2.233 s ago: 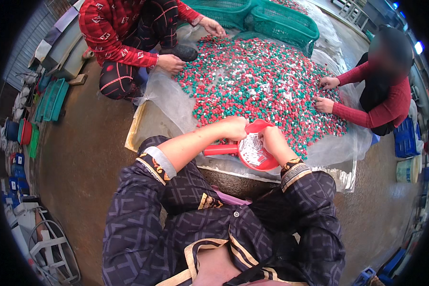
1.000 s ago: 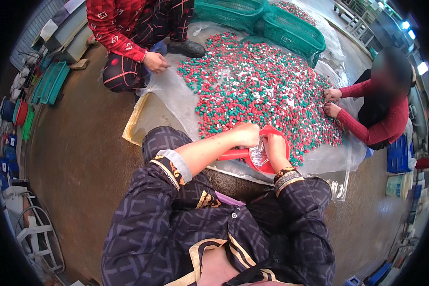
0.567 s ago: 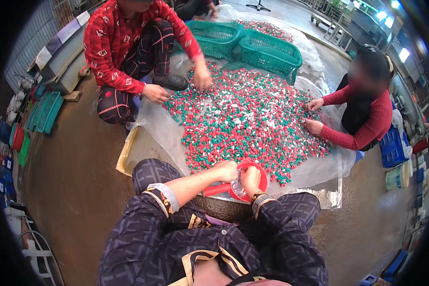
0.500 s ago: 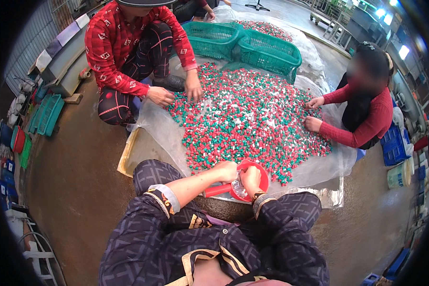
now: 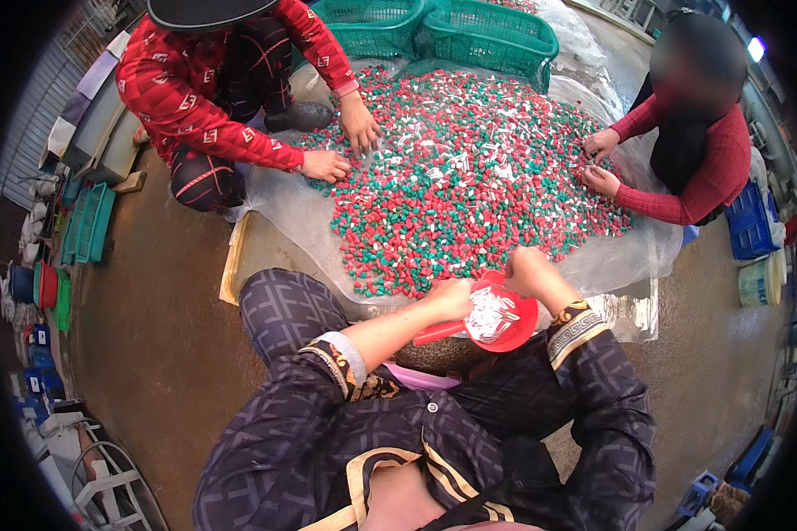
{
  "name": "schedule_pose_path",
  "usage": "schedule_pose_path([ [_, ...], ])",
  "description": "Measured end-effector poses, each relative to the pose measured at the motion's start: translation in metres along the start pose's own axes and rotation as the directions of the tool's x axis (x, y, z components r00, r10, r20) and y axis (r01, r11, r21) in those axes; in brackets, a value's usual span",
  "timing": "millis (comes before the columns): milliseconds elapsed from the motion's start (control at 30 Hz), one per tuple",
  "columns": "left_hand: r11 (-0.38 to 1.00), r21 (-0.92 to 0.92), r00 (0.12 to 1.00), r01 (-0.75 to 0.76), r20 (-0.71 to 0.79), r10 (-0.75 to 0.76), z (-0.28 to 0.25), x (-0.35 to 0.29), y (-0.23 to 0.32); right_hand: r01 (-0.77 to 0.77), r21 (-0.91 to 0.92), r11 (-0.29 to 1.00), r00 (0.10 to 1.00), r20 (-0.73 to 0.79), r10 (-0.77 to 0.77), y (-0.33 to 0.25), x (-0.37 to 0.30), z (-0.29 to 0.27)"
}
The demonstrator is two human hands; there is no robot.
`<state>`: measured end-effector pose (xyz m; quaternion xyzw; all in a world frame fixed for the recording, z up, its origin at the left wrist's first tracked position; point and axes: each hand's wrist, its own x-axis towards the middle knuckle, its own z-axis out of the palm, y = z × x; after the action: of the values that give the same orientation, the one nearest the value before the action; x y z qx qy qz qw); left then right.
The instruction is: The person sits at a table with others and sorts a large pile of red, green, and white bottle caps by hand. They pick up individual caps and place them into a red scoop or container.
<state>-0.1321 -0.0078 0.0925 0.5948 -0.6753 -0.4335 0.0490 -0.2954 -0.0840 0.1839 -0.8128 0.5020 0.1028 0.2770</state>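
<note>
A red plastic dipper (image 5: 520, 329) with a straight handle (image 5: 439, 332) sits between my knees at the near edge of the pile, white slivers (image 5: 491, 311) gathered in its bowl. My left hand (image 5: 452, 299) is closed beside the bowl's left rim, just above the handle; its fingertips are hidden. Beyond the bowl's far right rim, my right hand (image 5: 526, 271) is closed at the near edge of the pile, and whatever its fingers hold is out of sight. Small red and green pieces mixed with white slivers form the wide pile (image 5: 469, 195).
Clear plastic sheeting (image 5: 283, 234) lies beneath the pile. Two green baskets (image 5: 491, 40) stand at its far side. One person's hands (image 5: 344, 142) work at the left and another's (image 5: 601, 164) at the right. Blue crates (image 5: 753, 217) and a bucket (image 5: 762, 279) line the right side.
My right hand has come out of the dipper, moving up and right to the pile's edge. My left hand and the dipper sit slightly further right. The view has shifted.
</note>
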Motion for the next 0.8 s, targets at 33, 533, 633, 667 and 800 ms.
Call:
schedule_pose_path([
  [33, 0.999, -0.042, 1.000, -0.013, -0.026, 0.012, 0.004, 0.002, 0.012, 0.029, -0.032, 0.999, 1.000, -0.009, -0.030, 0.020, 0.000, 0.000],
  [533, 0.973, -0.232, 0.958, -0.021, -0.284, -0.047, 0.020, 0.016, -0.002, -0.157, 0.150, 0.976, 0.948, -0.253, 0.191, 0.050, 0.020, -0.062],
  [633, 0.986, -0.167, 0.960, 0.017, -0.274, -0.063, -0.051, 0.002, 0.003, -0.131, 0.103, 0.986, 0.965, -0.216, 0.151, 0.039, 0.010, -0.077],
  [667, 0.982, -0.190, 0.937, 0.001, -0.343, -0.067, -0.071, -0.003, 0.004, -0.065, 0.132, 0.989, 0.967, -0.237, 0.095, 0.050, 0.007, -0.079],
  [800, 0.986, 0.111, 0.981, 0.123, -0.164, -0.104, -0.098, -0.050, -0.020, 0.116, 0.578, 0.808, 0.935, -0.338, 0.107, 0.078, -0.022, -0.089],
])
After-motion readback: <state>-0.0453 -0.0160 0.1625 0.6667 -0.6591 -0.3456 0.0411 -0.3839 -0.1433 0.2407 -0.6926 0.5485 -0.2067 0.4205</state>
